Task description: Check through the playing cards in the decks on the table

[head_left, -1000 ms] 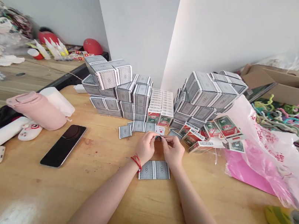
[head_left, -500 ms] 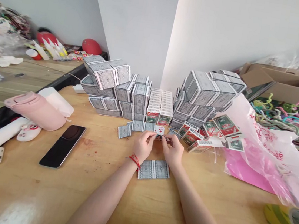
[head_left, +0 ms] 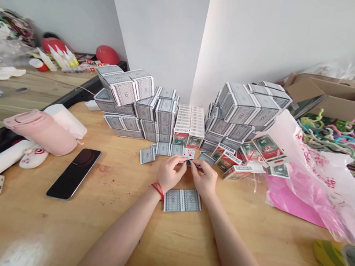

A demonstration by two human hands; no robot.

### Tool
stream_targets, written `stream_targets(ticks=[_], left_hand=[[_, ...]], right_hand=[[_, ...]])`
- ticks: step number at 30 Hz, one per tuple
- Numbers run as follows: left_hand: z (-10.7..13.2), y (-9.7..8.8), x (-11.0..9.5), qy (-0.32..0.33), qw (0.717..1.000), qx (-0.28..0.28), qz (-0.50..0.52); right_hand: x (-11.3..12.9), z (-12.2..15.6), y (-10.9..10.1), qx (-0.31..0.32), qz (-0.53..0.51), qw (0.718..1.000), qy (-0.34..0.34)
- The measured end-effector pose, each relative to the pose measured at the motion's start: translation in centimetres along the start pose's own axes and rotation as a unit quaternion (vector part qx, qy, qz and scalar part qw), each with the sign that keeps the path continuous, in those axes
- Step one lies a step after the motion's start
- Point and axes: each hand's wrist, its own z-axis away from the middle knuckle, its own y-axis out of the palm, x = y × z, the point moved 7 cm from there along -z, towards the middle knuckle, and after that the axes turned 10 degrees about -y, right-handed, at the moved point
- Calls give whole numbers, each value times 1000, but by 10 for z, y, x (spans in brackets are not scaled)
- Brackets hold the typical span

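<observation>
My left hand (head_left: 171, 171), with a red cord at the wrist, and my right hand (head_left: 204, 177) meet at the middle of the table. Both are closed in a pinch on a playing card (head_left: 188, 162) held between them; fingers hide most of it. Just beyond lies a face-up card (head_left: 189, 153) with red marks. To its left sit face-down grey-patterned cards (head_left: 163, 148). Nearer me, under and between my wrists, two face-down pieces (head_left: 174, 200) lie side by side. Two columns of card boxes (head_left: 180, 137) stand behind my hands.
Card-backed block stacks rise at left (head_left: 128, 92) and right (head_left: 240, 102). Loose red-green card boxes (head_left: 228, 160) lie right, beside pink plastic (head_left: 295, 190). A phone (head_left: 73, 174) and pink bottle (head_left: 42, 130) lie left. Yellow tape (head_left: 328, 262) sits front right, a cardboard box (head_left: 345, 102) behind.
My hands stay pinched at nearly the same place, with only slight finger movement and a small turn of the left wrist. The whole view shifts slightly left.
</observation>
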Motion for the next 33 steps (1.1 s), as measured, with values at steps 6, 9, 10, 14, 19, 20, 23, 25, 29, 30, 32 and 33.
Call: stream_targets(ticks=[6,9,10,14,19,20,23,25,29,30,32,33], left_hand=[[0,1,1,-3,1000,0,-2],[1,3,2,-8,1000,2,-3],[1,3,3,-11,1000,3,-3],[1,6,6,-27,1000,-2,-7],[1,6,6,-27,1000,-4,-14],[1,6,6,-25,1000,-4,-15],[1,5,5,-21,1000,2,-17],[1,5,4,-19,1000,5,-16],[1,5,4,-18,1000,6,-8],[0,6,4,-20,1000,8,-7],[0,7,5,-24,1000,10,-9],[0,7,6,-25,1000,10,-12]], right_hand=[[3,1,0,-6,24,1000,-12],[3,2,1,-7,40,999,-9],[2,2,1,-5,41,999,-5],[-1,2,2,6,32,999,7],[-3,2,3,15,22,1000,11],[-4,2,4,17,21,1000,11],[-4,1,4,20,20,1000,12],[-5,1,4,18,18,1000,13],[-4,2,2,11,21,1000,14],[-3,2,2,10,24,1000,12],[-1,4,2,6,37,999,8],[0,4,2,3,49,999,5]])
